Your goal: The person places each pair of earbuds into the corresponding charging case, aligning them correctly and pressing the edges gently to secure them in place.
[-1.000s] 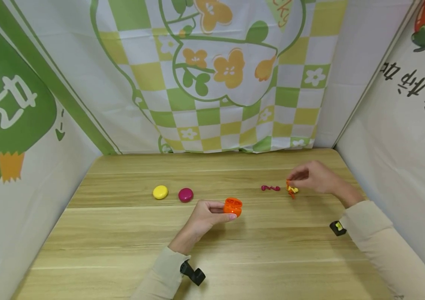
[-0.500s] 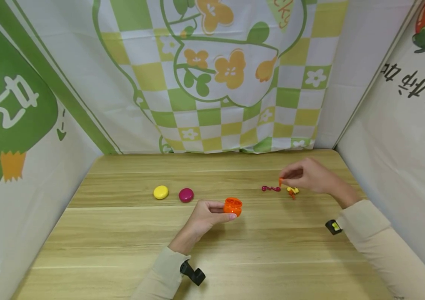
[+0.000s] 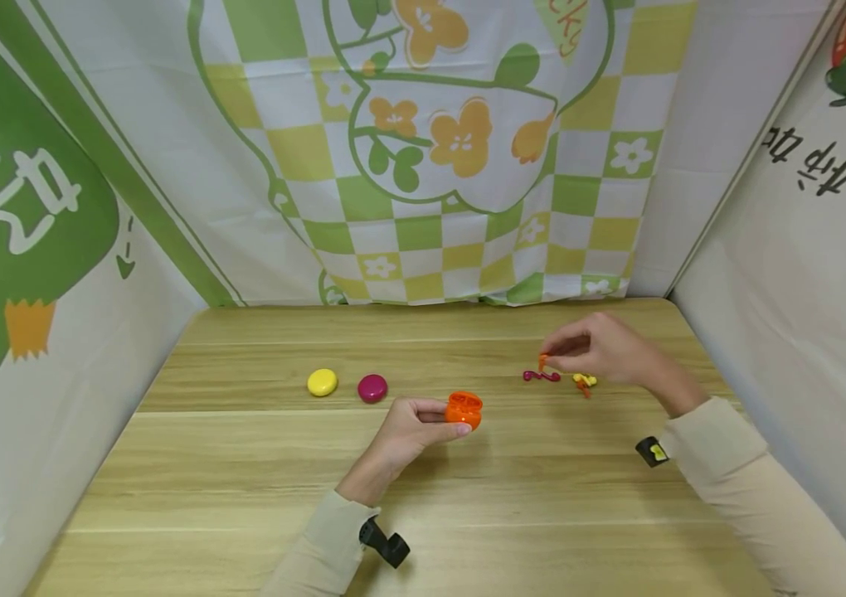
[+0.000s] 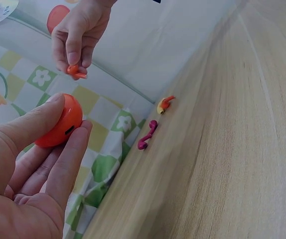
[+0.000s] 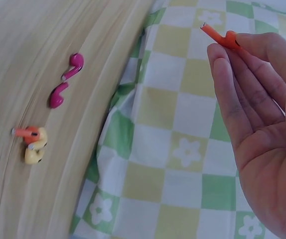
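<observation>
My left hand (image 3: 410,435) grips an orange earbud case (image 3: 464,412) above the middle of the table, its lid raised. Between thumb and fingertips, my right hand (image 3: 602,352) pinches an orange earbud (image 5: 221,37), held in the air to the right of the case. Below that hand lie two magenta earbuds (image 3: 542,376) on the wood. Just right of them, another orange earbud (image 5: 25,132) rests against the yellow earbuds (image 5: 34,155). In the left wrist view the case (image 4: 63,122) shows its rounded outside; its inside is hidden there.
On the left part of the wooden table (image 3: 244,473) sit a yellow round case (image 3: 322,382) and a magenta round case (image 3: 372,388), both with lids down. A patterned cloth (image 3: 423,240) hangs along the back edge, and printed cloth walls stand at both sides.
My right hand has lifted the orange earbud away from the yellow earbuds and carried it left, over the magenta pair. The left hand and the orange case have stayed nearly still.
</observation>
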A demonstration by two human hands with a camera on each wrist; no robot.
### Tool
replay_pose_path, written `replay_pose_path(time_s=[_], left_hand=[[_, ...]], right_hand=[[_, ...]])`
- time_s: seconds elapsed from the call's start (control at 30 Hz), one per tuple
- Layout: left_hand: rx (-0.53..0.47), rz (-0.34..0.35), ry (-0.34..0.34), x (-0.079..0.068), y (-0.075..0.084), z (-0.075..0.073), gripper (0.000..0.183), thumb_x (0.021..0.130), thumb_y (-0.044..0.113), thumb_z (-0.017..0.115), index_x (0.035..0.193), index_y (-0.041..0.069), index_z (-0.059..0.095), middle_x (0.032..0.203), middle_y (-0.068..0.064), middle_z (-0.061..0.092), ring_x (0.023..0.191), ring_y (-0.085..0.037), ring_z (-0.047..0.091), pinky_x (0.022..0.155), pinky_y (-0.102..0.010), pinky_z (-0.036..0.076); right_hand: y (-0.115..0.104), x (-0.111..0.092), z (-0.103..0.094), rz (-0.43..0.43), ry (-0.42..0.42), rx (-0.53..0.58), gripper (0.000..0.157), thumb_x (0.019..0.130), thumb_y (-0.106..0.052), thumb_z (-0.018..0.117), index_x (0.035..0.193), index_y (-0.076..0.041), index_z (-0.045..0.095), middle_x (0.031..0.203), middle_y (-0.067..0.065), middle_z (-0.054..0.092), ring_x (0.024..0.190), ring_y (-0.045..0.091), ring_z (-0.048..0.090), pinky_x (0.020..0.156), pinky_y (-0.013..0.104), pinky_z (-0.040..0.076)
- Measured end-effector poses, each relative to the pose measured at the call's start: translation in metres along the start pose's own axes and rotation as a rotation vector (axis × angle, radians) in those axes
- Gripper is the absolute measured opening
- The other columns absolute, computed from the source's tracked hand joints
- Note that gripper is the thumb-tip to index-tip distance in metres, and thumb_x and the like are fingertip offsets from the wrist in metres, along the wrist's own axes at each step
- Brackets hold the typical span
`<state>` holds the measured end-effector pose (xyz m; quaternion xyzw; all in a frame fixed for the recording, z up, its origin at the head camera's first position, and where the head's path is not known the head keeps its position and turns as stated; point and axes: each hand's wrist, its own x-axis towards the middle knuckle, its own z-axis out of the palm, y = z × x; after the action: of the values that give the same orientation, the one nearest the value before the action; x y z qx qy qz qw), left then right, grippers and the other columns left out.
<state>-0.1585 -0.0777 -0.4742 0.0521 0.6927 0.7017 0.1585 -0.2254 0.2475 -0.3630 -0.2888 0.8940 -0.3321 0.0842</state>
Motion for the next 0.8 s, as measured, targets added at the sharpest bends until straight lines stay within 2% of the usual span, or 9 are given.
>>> replay_pose_path(time_s=[0.23,0.43,0.63,0.8], left_hand=[[0.001,0.003,0.001,0.0,0.0,0.0,0.034,0.084,0.008,0.089,0.114,-0.004,0.079,0.104,-0.012,0.083,0.088,-0.011,0.077,0.083,-0.024,0.06],[0.004,0.0,0.002,0.0,0.001,0.0,0.034,0.084,0.009,0.089,0.114,-0.004,0.079,0.104,-0.012,0.083,0.088,-0.011,0.077,0.083,-0.024,0.06],[0.0,-0.003,0.006,0.0,0.0,0.001,0.033,0.084,0.009,0.089,0.114,-0.004,0.079,0.104,-0.012,0.083,0.088,-0.011,0.077,0.082,-0.024,0.061],[-0.006,-0.002,-0.002,0.0,0.0,0.001,0.034,0.085,0.008,0.089,0.114,-0.005,0.079,0.105,-0.013,0.083,0.09,-0.012,0.078,0.082,-0.025,0.063]], right_hand=[[-0.012,0.004,0.006,-0.04,-0.008,0.007,0.016,0.095,-0.016,0.081,0.11,-0.012,0.082,0.106,0.003,0.083,0.092,0.011,0.078,0.079,0.024,0.063],[-0.018,0.009,0.012,-0.067,-0.028,0.066,0.014,0.094,-0.01,0.08,0.109,-0.01,0.082,0.103,0.004,0.083,0.093,0.013,0.079,0.079,0.024,0.063],[-0.025,0.014,0.02,-0.14,-0.027,0.072,0.013,0.094,-0.01,0.081,0.106,-0.013,0.083,0.101,0.003,0.083,0.091,0.012,0.079,0.08,0.027,0.065],[-0.031,0.017,0.026,-0.162,-0.031,0.077,0.014,0.095,-0.007,0.079,0.107,-0.012,0.083,0.104,0.004,0.083,0.092,0.012,0.079,0.083,0.028,0.065]])
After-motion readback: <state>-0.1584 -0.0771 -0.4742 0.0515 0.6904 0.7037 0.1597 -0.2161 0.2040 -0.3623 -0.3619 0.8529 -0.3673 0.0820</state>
